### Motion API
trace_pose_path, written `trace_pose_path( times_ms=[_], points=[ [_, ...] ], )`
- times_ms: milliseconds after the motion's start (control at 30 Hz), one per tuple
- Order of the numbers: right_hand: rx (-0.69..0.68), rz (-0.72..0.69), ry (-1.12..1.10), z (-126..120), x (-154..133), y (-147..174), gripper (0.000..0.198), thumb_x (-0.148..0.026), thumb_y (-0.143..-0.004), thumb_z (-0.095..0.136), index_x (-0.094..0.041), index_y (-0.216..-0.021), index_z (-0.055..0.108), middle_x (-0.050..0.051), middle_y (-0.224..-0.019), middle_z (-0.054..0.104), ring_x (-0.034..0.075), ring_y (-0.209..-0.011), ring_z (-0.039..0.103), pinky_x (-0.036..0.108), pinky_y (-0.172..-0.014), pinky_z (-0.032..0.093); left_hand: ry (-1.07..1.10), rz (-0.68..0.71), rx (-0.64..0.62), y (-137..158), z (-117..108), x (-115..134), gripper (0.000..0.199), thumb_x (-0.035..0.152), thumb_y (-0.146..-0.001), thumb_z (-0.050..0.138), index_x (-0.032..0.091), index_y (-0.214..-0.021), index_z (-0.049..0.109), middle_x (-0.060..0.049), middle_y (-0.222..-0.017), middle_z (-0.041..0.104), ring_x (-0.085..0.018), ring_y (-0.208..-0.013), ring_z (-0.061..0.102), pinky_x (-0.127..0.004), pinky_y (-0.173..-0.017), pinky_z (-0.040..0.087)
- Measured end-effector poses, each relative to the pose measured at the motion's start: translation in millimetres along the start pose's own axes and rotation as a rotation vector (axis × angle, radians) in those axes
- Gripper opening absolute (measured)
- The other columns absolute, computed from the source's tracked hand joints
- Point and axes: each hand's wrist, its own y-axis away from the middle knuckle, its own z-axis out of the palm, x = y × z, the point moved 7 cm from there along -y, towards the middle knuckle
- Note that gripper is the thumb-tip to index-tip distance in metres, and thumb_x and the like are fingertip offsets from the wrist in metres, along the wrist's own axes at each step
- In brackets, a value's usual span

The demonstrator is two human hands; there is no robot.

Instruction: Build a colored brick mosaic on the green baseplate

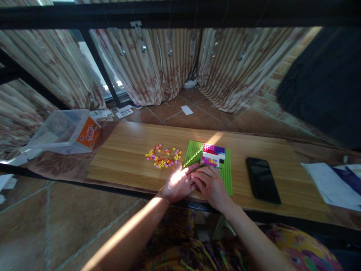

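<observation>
My left hand (178, 183) is turned palm up with its fingers stretched out, in front of the green baseplate (227, 177). A small pale toy brick (186, 181) rests on that palm. Fingers bent together, my right hand (211, 185) reaches over the left fingertips; what it pinches, if anything, is hidden. Behind the hands, a block of red, white, purple, pink and yellow bricks (213, 153) is built on the baseplate, partly covered by my right hand. Left of the baseplate lie loose orange, yellow and pink bricks (163, 162), spread in a rough ring.
A black phone (263, 180) lies on the wooden board (126, 150) to the right. At the far left stands a clear plastic box (62, 130) with an orange label. Papers (332, 184) lie at the right edge. A dark bar (180, 15) crosses the top of the view.
</observation>
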Motion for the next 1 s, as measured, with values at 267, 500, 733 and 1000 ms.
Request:
trace_pose_path(
  times_ms=[267,500,733,1000],
  points=[
    [0.281,0.111,0.062,-49,47,-1,0.018,-0.024,-0.091,0.053,-0.021,-0.099,0.069,0.007,-0.099,0.069,0.021,-0.093,0.062,0.039,-0.083,0.050,-0.069,-0.006,0.015,1,-1,0,0.064,0.055,-0.095,0.028,0.009,-0.136,0.046,-0.022,-0.130,0.057,-0.030,-0.121,0.054,-0.044,-0.098,0.039],
    [0.245,0.116,0.217,-47,63,-11,0.020,-0.025,-0.092,0.051,-0.018,-0.096,0.070,0.009,-0.092,0.069,0.023,-0.088,0.060,0.040,-0.080,0.049,-0.092,-0.027,-0.004,-1,-4,1,0.062,0.054,-0.095,0.028,0.009,-0.135,0.048,-0.021,-0.130,0.057,-0.030,-0.118,0.056,-0.045,-0.098,0.039],
    [0.171,0.100,0.266,-43,60,-18,0.021,-0.023,-0.092,0.050,-0.018,-0.093,0.070,0.008,-0.092,0.070,0.022,-0.085,0.057,0.040,-0.079,0.047,-0.096,-0.015,-0.007,0,-4,0,0.062,0.053,-0.096,0.028,0.009,-0.133,0.049,-0.021,-0.127,0.060,-0.030,-0.115,0.058,-0.045,-0.098,0.039],
    [0.179,0.144,0.189,-44,64,-17,0.022,-0.025,-0.091,0.051,-0.021,-0.092,0.073,0.007,-0.089,0.067,0.022,-0.086,0.057,0.040,-0.080,0.045,-0.096,-0.038,-0.015,-1,-5,0,0.059,0.051,-0.097,0.025,0.011,-0.134,0.049,-0.020,-0.129,0.059,-0.029,-0.117,0.057,-0.046,-0.098,0.039]
  ],
)
